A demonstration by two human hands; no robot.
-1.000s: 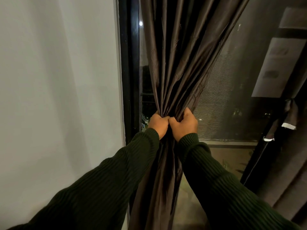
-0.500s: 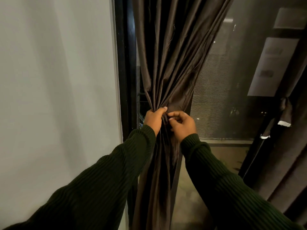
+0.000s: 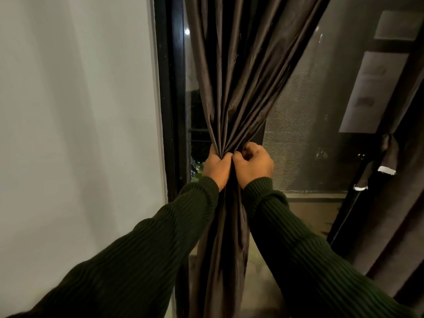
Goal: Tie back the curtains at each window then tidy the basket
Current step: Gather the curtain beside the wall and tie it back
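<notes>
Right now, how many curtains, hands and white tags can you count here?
Curtains: 2, the gathered brown curtain and the tied curtain at far right
Hands: 2, the left hand and right hand, both gripping the brown curtain
White tags: 2, and
Total: 6

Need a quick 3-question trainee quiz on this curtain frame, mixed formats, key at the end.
1. True or false: both hands grip the gathered curtain.
2. Which side of the black window frame is the white wall on? A) left B) right
3. Fill in: a second curtain, at the right edge, is already cinched by a ____.

Key: 1. True: the left hand and right hand bunch it together. 2. A. 3. tie-back.
</notes>
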